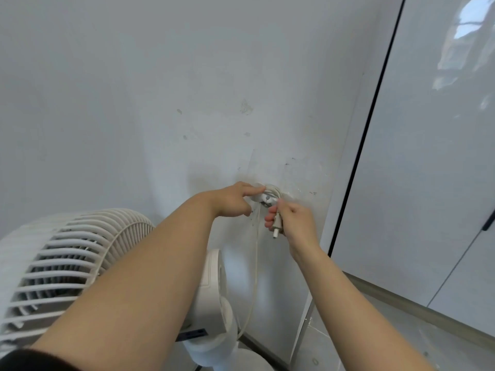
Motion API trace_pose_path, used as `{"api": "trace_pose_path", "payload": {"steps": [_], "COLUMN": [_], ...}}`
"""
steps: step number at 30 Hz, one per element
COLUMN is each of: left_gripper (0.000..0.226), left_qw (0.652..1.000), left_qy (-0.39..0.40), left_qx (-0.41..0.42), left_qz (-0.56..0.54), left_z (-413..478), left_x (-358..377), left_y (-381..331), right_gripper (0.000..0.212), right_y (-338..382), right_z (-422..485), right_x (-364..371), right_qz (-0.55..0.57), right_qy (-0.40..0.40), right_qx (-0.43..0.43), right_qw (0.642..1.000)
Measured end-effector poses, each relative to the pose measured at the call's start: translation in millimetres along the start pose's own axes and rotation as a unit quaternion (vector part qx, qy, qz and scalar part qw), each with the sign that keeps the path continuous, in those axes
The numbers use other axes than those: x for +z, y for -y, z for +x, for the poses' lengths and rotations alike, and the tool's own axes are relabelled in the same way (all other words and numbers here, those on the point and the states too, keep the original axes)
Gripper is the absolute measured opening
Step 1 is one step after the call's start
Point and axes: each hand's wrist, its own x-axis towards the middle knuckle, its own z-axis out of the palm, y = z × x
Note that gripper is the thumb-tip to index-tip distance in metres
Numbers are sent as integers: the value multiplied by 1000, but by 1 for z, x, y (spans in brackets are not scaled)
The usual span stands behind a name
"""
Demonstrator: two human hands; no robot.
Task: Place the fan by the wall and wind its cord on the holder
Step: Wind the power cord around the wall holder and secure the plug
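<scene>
Soft, even daylight washes the white wall (160, 89) to a cool grey; a faint, diffuse shadow falls on it at 10 o'clock of the left hand (233, 200). At 2 o'clock, a glossy panel (428, 156) throws back a bright window reflection, the one patch of glare. The fan (53, 263) grille at 8 o'clock is smeared and soft, and the plug (277, 223) gripped in the right hand (294, 223) is slightly blurred. Wide-angle distortion bows the panel's dark edge and swells the forearms (134, 277) toward 6 o'clock.
</scene>
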Motion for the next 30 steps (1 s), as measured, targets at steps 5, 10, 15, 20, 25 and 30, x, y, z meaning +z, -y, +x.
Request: {"api": "trace_pose_path", "payload": {"steps": [5,10,15,20,25,30], "left_gripper": [59,62,59,58,35,15], "left_qw": [998,999,998,998,994,981], "left_qy": [-5,-17,-32,-33,-90,-192], "left_qx": [0,0,-11,-6,22,21], "left_qz": [-63,-46,-59,-44,-65,10], "left_z": [0,1,4,2,5,20], "left_x": [-4,-4,-5,-4,-2,1], "left_y": [-2,0,0,-2,-6,-11], "right_gripper": [28,37,30,25,23,18], "right_y": [-20,-36,-39,-41,-51,-47], "right_z": [1,11,20,24,27,33], "right_x": [10,12,21,19,17,13], "right_qz": [-97,-195,-140,-14,86,87], "right_qy": [-24,-40,-30,-21,5,49], "right_qx": [-80,-107,-57,20,93,145], "right_qw": [992,974,988,999,992,984]}}
